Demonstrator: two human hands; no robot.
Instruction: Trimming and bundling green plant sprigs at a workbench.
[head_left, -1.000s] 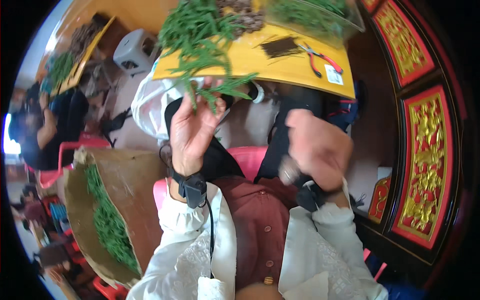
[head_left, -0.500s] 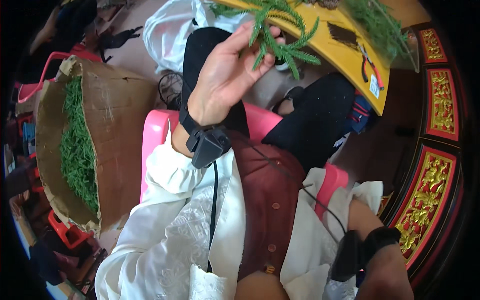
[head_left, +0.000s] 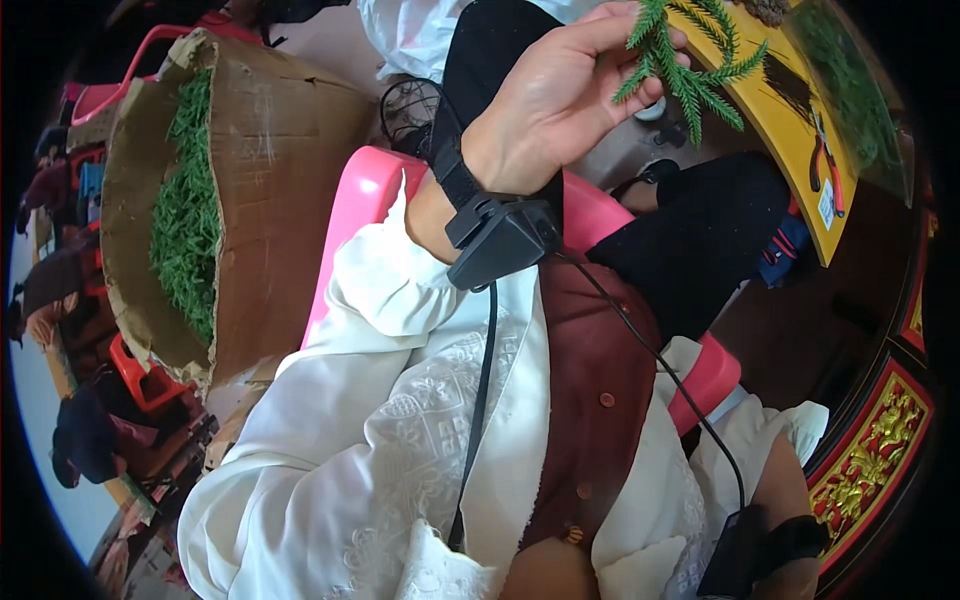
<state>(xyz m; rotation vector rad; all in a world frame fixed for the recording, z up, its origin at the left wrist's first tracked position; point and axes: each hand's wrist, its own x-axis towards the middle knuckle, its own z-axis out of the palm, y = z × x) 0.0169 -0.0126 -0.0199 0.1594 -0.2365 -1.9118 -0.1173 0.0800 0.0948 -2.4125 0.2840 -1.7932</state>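
Note:
Between the thumb and fingers of my left hand [head_left: 565, 90] is a green artificial pine sprig [head_left: 685, 75], with several needle-covered branches fanning out and one curling upward. This hand is raised over my lap, palm turned up, close to the yellow table [head_left: 790, 120]. A black device is strapped to the left wrist. At the lower right my right forearm [head_left: 785, 480] hangs down beside the pink chair [head_left: 712, 375], a black device on its wrist too. The right hand itself lies past the lower edge.
On the left, a tall cardboard box [head_left: 285, 200] holds many green sprigs [head_left: 187, 220]. Pliers [head_left: 825, 165] with red and black handles rest on the table near thin dark sticks [head_left: 790, 85]. Carved gold and red panels [head_left: 875, 455] stand at right; a white plastic bag [head_left: 405, 35] lies ahead.
The view has swung, so the box, table and left hand appear farther right. My left hand still holds the sprig. My right hand has slipped out below the lower edge.

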